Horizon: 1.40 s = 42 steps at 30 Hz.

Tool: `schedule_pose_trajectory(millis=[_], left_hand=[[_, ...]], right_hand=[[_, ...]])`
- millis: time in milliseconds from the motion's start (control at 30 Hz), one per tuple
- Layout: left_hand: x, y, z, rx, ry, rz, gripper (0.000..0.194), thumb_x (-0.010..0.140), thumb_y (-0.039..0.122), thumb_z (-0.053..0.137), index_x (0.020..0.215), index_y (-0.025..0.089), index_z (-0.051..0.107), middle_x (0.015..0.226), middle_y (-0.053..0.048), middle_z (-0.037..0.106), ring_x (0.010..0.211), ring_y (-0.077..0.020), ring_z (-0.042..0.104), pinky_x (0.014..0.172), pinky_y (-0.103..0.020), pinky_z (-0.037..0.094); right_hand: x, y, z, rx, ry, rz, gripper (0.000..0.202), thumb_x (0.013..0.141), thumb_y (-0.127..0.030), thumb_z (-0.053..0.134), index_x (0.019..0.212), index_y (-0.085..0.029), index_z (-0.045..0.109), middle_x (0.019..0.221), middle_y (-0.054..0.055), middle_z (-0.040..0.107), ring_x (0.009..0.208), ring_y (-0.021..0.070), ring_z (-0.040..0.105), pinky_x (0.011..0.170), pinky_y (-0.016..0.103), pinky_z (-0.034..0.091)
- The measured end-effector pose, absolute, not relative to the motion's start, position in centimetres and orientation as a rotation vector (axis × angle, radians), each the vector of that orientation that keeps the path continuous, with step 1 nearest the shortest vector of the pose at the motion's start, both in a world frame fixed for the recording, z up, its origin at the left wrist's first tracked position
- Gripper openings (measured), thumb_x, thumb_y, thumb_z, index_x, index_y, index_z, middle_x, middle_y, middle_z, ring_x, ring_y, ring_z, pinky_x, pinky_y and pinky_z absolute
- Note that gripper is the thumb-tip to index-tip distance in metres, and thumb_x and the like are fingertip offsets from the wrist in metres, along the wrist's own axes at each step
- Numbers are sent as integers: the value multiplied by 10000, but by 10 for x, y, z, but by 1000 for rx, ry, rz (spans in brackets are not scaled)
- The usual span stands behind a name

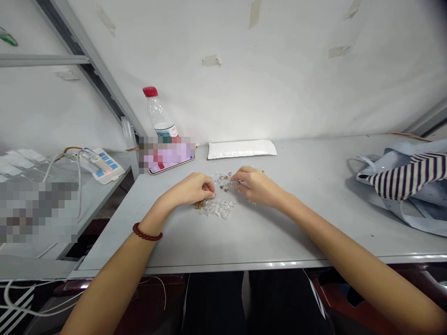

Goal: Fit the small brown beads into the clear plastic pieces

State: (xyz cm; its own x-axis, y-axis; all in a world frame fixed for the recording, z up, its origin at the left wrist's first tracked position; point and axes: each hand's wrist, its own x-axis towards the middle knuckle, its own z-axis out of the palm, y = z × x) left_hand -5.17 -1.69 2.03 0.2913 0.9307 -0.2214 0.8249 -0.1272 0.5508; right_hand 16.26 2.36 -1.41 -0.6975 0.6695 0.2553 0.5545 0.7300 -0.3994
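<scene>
Grey desk [216,246], small clear glossy pieces [220,209], tan bits [199,205] beside

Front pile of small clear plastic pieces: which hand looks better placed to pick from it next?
Probably the left hand: it is at the far edge of the pile, while the right hand is farther off, by scattered clear and brown bits.

Pieces [218,209] on desk [195,242], packet [241,149] behind

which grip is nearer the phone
Left. The left grip is in front of the phone and a little to its right, not touching it; the right grip is farther off to the right.
</scene>
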Motion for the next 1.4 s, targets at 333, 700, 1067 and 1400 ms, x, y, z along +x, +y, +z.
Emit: schedule_pose_trajectory(millis=[333, 700, 1067, 1400], left_hand=[[-49, -15, 14, 1985, 1549, 255, 162, 716, 258, 555, 732, 152, 676, 636, -19, 640, 579, -142, 572, 527, -234, 411], [-44, -12, 8, 1964, 1485, 566, 165, 735, 302, 589, 763, 163, 673, 746, -40, 692, 663, -156, 595, 632, -274, 457], [-30, -15, 5, 1819, 1424, 728, 159, 719, 313, 669, 766, 162, 654, 783, -29, 677, 711, -150, 607, 677, -284, 477], [-27, -17, 4, 1757, 1430, 784, 163, 710, 304, 677, 761, 151, 655, 679, 2, 630, 529, -90, 476, 506, -232, 362]], right_hand=[[177, 29, -5, -1028, -2618, 617, 201, 823, -179, 603, 1000, -152, 693, 958, 104, 611, 840, 208, 553, 691, 315, 402], [162, 20, -14, -1034, -2679, 366, 135, 845, -153, 542, 910, -105, 650, 906, 126, 601, 831, 208, 524, 711, 303, 370], [161, 22, -22, -783, -2462, 476, 124, 858, -88, 488, 878, -149, 594, 850, 60, 605, 725, 142, 501, 688, 267, 382], [157, 17, -20, -788, -2387, 530, 184, 820, -42, 465, 857, -151, 608, 826, 69, 623, 710, 146, 524, 678, 270, 388]])
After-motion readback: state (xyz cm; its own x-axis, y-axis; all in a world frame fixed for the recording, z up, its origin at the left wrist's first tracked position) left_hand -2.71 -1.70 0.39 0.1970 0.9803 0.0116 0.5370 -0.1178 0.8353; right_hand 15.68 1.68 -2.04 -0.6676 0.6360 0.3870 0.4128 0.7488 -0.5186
